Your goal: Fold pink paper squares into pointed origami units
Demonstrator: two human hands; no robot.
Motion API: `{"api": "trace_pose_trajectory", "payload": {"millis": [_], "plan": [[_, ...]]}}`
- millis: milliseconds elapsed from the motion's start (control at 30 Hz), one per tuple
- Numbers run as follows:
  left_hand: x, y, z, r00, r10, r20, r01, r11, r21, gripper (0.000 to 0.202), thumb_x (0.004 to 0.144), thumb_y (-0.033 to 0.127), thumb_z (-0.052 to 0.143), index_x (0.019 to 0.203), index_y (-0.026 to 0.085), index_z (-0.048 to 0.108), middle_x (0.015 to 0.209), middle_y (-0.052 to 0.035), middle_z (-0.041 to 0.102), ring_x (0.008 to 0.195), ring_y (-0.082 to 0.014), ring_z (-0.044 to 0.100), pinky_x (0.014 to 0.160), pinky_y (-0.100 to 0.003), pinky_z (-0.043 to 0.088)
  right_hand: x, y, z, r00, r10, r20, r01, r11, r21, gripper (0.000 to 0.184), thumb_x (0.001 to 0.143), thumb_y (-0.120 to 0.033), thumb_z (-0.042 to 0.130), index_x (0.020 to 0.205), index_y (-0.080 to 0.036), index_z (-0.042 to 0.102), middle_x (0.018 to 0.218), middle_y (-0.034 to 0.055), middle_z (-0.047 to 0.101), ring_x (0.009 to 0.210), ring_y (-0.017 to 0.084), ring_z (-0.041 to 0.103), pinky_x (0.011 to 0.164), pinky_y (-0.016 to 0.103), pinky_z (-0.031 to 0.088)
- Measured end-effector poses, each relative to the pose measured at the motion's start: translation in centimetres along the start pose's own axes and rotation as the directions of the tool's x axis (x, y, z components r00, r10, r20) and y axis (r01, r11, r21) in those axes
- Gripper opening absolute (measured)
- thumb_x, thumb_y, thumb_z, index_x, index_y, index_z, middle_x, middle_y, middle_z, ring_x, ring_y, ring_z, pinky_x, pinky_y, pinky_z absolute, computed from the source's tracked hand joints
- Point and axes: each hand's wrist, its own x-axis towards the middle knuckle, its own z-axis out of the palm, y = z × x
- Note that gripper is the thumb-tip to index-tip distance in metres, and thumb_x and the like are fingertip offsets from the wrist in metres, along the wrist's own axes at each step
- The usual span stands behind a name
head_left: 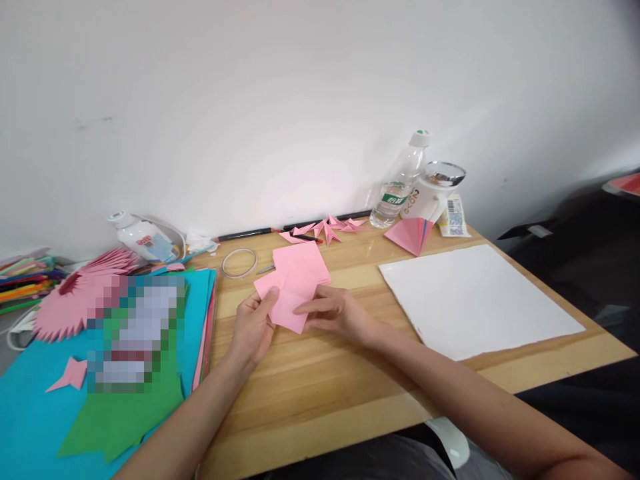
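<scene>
My left hand (254, 325) pinches a sheet of pink paper (290, 305) near its left edge, thumb on top. On the other side, my right hand (343, 313) has its fingers at the right edge of the same sheet, some over it and some beneath. A crease or overlap runs down the paper, and I cannot tell whether it is one folded sheet or two. Just behind it lies a stack of pink paper squares (303, 257), partly hidden by the held sheet. Small scissors (266, 270) poke out left of the stack.
Folded pink paper pieces (327, 230) lie by the wall. A bottle (397, 183), a mug (431, 193) and a pink paper fan (411, 235) stand behind a white board (475, 300). Blue sheets (30, 380), a spiky pink ring (55, 313) and a tape roll (240, 263) are leftward.
</scene>
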Motion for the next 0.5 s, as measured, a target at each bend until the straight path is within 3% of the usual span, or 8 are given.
{"api": "trace_pose_trajectory", "payload": {"millis": [133,300,500], "plan": [[-0.1,0.0,0.0,0.996,0.003,0.085,-0.005,1.0,0.027,0.034,0.059,0.025,0.078,0.087,0.008,0.069,0.084,-0.011,0.073,0.075,-0.0206,0.067,0.063,-0.025,0.054,0.2,-0.4,0.2,0.999,-0.001,-0.044,0.001,1.0,-0.021,0.019,0.076,-0.038,0.064,0.081,-0.021,0.07,0.087,0.0054,0.056,0.08,0.017,0.055,0.069,0.029,0.047],[-0.3,-0.3,0.2,0.986,-0.01,0.167,0.006,1.0,0.028,0.03,0.061,0.024,0.077,0.087,0.009,0.07,0.082,-0.0096,0.073,0.08,-0.0214,0.066,0.071,-0.029,0.053,0.6,-1.3,1.0,0.958,0.167,-0.235,-0.162,0.986,0.042,0.023,0.072,-0.04,0.066,0.068,-0.018,0.062,0.072,0.0023,0.055,0.07,0.014,0.053,0.059,0.024,0.046],[-0.6,-0.7,0.3,0.976,0.05,0.211,-0.07,0.993,0.092,0.027,0.064,0.026,0.075,0.087,0.012,0.07,0.086,-0.0072,0.072,0.083,-0.0188,0.064,0.077,-0.029,0.05,0.7,-1.1,1.4,0.926,0.231,-0.298,-0.188,0.968,0.167,0.025,0.071,-0.04,0.067,0.065,-0.017,0.06,0.071,0.0024,0.059,0.069,0.014,0.053,0.059,0.025,0.046]]}}
